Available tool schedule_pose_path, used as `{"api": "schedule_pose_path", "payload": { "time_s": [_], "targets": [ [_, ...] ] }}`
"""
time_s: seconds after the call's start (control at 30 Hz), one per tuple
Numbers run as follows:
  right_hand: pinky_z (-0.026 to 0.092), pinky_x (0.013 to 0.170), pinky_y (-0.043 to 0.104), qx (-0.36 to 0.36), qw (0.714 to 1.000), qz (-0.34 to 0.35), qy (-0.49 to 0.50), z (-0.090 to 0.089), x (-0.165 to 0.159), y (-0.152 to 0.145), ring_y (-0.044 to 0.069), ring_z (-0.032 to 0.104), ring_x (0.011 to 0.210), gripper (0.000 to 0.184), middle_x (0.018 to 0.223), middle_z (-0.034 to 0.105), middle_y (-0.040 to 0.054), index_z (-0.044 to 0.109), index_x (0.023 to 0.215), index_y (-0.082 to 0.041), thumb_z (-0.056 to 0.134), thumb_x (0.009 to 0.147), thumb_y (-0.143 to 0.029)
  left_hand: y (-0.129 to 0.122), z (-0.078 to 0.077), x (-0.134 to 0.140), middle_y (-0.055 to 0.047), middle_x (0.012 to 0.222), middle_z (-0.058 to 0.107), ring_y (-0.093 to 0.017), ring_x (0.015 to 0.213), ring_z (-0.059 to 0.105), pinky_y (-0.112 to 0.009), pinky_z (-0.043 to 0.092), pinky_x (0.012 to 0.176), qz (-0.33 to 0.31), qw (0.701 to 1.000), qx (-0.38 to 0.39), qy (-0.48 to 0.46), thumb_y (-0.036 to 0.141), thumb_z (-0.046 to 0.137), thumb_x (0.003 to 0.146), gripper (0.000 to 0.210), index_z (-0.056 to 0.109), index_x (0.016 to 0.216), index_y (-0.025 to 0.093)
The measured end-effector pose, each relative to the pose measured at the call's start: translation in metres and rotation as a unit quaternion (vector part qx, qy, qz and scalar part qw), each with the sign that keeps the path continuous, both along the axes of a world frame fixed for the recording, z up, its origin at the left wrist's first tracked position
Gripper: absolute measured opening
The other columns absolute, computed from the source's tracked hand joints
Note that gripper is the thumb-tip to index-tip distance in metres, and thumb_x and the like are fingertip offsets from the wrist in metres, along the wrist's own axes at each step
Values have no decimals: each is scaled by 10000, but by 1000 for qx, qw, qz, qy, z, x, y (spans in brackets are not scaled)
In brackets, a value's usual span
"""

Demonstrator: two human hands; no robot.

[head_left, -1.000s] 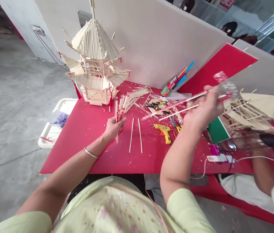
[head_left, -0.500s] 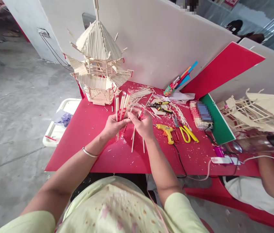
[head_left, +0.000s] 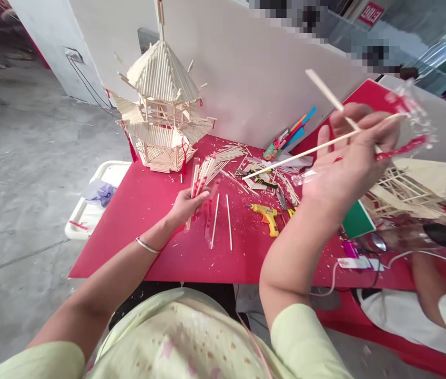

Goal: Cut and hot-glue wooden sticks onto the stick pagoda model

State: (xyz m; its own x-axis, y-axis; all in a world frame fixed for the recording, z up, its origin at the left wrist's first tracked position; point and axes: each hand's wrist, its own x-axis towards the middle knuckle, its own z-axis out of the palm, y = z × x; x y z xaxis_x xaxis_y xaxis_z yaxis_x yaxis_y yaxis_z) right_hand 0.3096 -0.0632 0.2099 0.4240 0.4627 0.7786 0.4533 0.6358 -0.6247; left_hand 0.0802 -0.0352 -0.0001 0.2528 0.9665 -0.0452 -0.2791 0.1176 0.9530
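My left hand (head_left: 189, 204) is closed round a bunch of wrapped chopsticks (head_left: 203, 179) in clear sleeves with red print, held upright above the red table (head_left: 128, 231). Raised high on the right, my right hand (head_left: 351, 158) grips a pair of bare chopsticks (head_left: 297, 157) that cross each other, along with a torn clear-and-red wrapper (head_left: 412, 139). Two loose chopsticks (head_left: 229, 221) lie on the table just right of my left hand, beside another clear wrapper (head_left: 208, 221). Behind my left hand stands a pagoda model (head_left: 163, 100) built of sticks.
A yellow glue gun (head_left: 267, 217) lies right of the loose chopsticks. Farther back are piled sticks (head_left: 231, 155), pliers (head_left: 260, 173) and a cup of pens (head_left: 272, 150). At the right are a power strip (head_left: 359, 263), another stick model (head_left: 412, 187) and a person's arm (head_left: 426, 284).
My right hand has left the bunch and swung up and right, carrying chopsticks and a wrapper. My left hand keeps the bunch. Two loose chopsticks now lie in plain view on the table.
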Motion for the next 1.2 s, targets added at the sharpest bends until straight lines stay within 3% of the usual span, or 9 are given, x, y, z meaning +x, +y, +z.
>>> {"api": "schedule_pose_path", "payload": {
  "time_s": [0.07, 0.13, 0.2, 0.33, 0.47, 0.57, 0.83, 1.07, 1.2],
  "targets": [
    [519, 966, 428, -12, 999, 26, -26, -4, -9, -9, 181, 713, 1161, 381, 1115, 741, 29, 613, 916, -262, 421, 1089, -542, 0, 3, -2, 55, 475, 472, -77, 402, 415, -204, 256, 398, -5, 1000, 17, -17, 706, 795, 783, 624, 777, 1050, 142],
    [545, 935, 429, -48, 997, 37, -50, -23, -24, -13, 207, 732, 1109, 443, 1001, 744, 45, 609, 883, -250, 428, 1079, -604, 0, 5, -4, 47, 480, 492, -84, 395, 426, -209, 259, 401, -6, 999, 31, -27, 720, 721, 852, 603, 757, 1079, 163],
    [560, 768, 364, -112, 990, 66, -47, -48, -39, -10, 190, 740, 890, 525, 817, 688, 33, 642, 913, -258, 389, 1059, -694, 0, 6, -6, 45, 481, 507, -88, 390, 430, -213, 270, 408, -5, 998, 44, -34, 703, 708, 876, 550, 748, 1053, 183],
    [421, 537, 281, -220, 964, 143, -38, -87, -58, 10, 126, 530, 556, 553, 631, 502, -35, 706, 1050, -272, 458, 1002, -764, 0, 3, -7, 9, 541, 586, -77, 413, 449, -214, 281, 428, -18, 997, 66, -38, 644, 736, 886, 488, 758, 959, 162],
    [406, 584, 272, -272, 948, 151, -73, -102, -68, 33, 117, 483, 601, 561, 647, 503, -41, 743, 898, -223, 672, 864, -778, -1, 6, -5, -40, 708, 687, -72, 452, 497, -214, 300, 417, -11, 997, 48, -57, 606, 816, 824, 482, 756, 927, 139],
    [418, 636, 276, -265, 951, 138, -79, -106, -76, 39, 126, 504, 641, 592, 633, 521, -24, 652, 645, -206, 672, 880, -749, -3, 12, -4, 11, 601, 591, -55, 431, 432, -207, 286, 416, -4, 996, 42, -75, 586, 859, 784, 477, 752, 897, 135],
    [513, 717, 295, -345, 900, 254, -81, -129, -96, 23, 194, 674, 794, 466, 812, 750, 29, 800, 785, -227, 709, 888, -672, 2, 18, -10, 29, 532, 551, -43, 409, 367, -205, 254, 399, 38, 992, 50, -112, 547, 912, 725, 470, 661, 748, 150],
    [513, 701, 300, -341, 915, 213, -40, -113, -91, 46, 195, 691, 795, 528, 781, 724, 15, 820, 964, -213, 752, 820, -716, 2, 23, -12, 15, 561, 584, -43, 405, 377, -212, 247, 403, 8, 995, 35, -89, 577, 889, 736, 485, 715, 813, 130],
    [522, 683, 303, -265, 952, 148, -45, -59, -68, 62, 192, 716, 868, 527, 921, 771, 65, 804, 972, -201, 678, 894, -706, 2, 16, -13, 11, 576, 588, -50, 426, 409, -213, 272, 419, -2, 997, 36, -67, 591, 858, 764, 484, 732, 832, 128]
  ]
}}
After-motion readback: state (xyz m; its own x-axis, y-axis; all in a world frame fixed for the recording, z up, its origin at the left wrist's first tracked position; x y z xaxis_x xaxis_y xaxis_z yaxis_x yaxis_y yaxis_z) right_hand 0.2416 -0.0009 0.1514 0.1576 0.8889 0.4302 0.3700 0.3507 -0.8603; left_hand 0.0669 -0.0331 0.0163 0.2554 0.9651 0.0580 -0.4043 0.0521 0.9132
